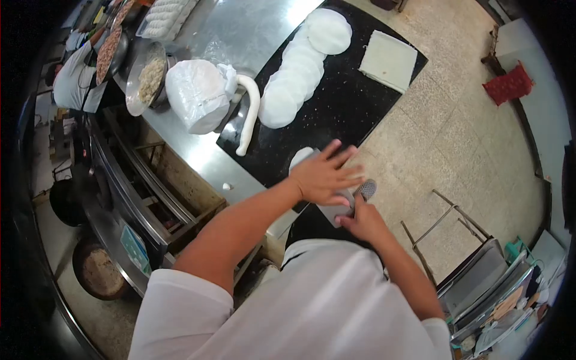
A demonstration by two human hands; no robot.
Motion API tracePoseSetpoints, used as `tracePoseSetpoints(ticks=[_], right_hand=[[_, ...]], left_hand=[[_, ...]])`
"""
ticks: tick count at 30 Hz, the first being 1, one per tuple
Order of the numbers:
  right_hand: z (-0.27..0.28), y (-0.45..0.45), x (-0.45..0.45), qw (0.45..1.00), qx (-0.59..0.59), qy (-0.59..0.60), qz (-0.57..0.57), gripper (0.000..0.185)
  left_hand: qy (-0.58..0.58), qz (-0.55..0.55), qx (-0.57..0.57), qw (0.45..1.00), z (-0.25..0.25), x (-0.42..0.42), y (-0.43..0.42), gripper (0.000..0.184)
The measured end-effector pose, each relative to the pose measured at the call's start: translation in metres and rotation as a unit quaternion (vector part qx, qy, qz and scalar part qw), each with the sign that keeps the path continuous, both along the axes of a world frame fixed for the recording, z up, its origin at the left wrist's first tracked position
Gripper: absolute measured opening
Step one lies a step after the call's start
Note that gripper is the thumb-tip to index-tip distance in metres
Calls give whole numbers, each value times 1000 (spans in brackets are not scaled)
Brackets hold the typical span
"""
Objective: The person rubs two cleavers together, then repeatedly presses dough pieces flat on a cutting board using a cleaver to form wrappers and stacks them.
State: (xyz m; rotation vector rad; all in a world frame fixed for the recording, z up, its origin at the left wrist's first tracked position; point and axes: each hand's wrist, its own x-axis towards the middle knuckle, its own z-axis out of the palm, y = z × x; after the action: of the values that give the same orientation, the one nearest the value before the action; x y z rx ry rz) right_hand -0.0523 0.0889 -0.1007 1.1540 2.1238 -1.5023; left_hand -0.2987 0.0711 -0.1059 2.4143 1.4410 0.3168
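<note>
Dough piece (299, 157), white and partly hidden, at the near part of the black board (351, 108), just beside the left hand (318, 178). In the head view, left hand wide, with fingers spread and palm down over the flat metal tool (332, 214); cannot tell how strongly pressing. Right hand (367, 225) narrow, seemingly closed on the same tool near the patterned grey end (368, 188); cannot tell exactly the hold of each finger.

Already done: many thin round sheets (291, 78), laid overlapping in a long row farther on the board. Still left, by judgement: this piece in work, and also the dough rope (249, 114), long and not yet divided, beside the plastic-wrapped bundle (197, 96). Probably well advanced, but not finished; cannot tell how much dough inside the bundle.
</note>
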Motion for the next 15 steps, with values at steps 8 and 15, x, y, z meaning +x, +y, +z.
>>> tracePoseSetpoints(ticks=[8,15], right_hand=[[40,78,-42,994,103,-45,-12,67],[16,-14,-23,997,7,18,-78,66]], left_hand=[[38,-3,89,995,1,-16,82,71],[9,-100,2,995,1,-8,-2,73]])
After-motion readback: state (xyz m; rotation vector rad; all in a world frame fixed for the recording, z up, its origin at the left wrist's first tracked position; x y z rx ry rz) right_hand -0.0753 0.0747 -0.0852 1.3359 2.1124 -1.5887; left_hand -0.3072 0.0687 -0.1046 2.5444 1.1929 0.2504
